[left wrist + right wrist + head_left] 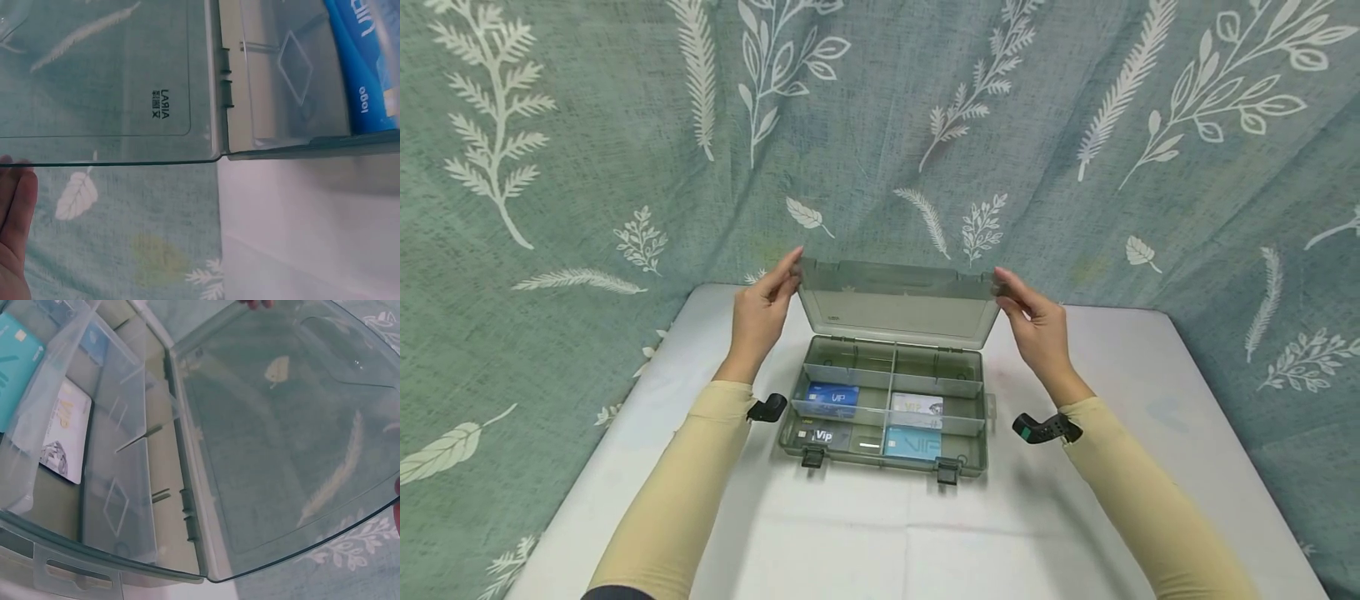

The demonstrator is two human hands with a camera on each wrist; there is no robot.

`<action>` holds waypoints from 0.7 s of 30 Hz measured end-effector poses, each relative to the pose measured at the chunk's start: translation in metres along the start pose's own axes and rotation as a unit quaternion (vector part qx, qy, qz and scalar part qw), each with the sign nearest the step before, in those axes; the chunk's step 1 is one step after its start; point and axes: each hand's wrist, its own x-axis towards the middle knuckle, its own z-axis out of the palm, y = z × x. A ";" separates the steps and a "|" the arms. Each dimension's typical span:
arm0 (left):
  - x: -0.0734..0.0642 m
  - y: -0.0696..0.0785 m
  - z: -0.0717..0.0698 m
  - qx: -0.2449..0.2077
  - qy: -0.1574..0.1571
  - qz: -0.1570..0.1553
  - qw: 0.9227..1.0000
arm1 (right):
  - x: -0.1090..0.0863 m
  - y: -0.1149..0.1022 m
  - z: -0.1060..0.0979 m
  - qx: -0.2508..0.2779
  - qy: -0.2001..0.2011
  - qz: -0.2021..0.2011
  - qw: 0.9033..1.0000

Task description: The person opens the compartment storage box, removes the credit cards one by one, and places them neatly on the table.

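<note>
A grey-green see-through compartment box (pixel 934 364) stands on the white table with its hinged lid (pixel 902 312) raised at the back. My left hand (pixel 758 318) holds the lid's upper left corner; its fingers meet the lid's edge in the left wrist view. At the upper right corner, my right hand (pixel 1040 329) grips the lid between thumb and fingers. Inside lie a blue card (pixel 832 396), a white card (pixel 917 406), a dark card (pixel 823 436) and a teal card (pixel 913 443), each in its own compartment. Both back compartments hold no cards.
Clear dividers (pixel 951 386) split the box into several compartments. Two dark latches, a left one (pixel 812 457) and a right one (pixel 947 472), hang off its front edge. Behind the white table (pixel 910 533) hangs a green leaf-patterned cloth (pixel 865 100).
</note>
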 end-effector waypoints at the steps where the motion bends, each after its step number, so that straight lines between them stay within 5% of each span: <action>1: 0.001 -0.001 0.001 0.002 -0.002 0.001 1.000 | 0.000 -0.002 0.000 0.002 -0.002 0.002 1.000; 9: 0.008 -0.010 0.006 0.013 -0.025 0.003 1.000 | 0.001 0.000 0.004 0.011 -0.017 -0.005 1.000; 16: 0.006 -0.018 0.011 0.011 -0.045 -0.020 0.999 | -0.002 0.043 0.011 -0.016 -0.033 -0.006 0.999; 21: 0.009 -0.023 0.014 0.026 -0.063 -0.018 0.998 | -0.003 0.046 0.014 -0.024 -0.030 0.002 0.999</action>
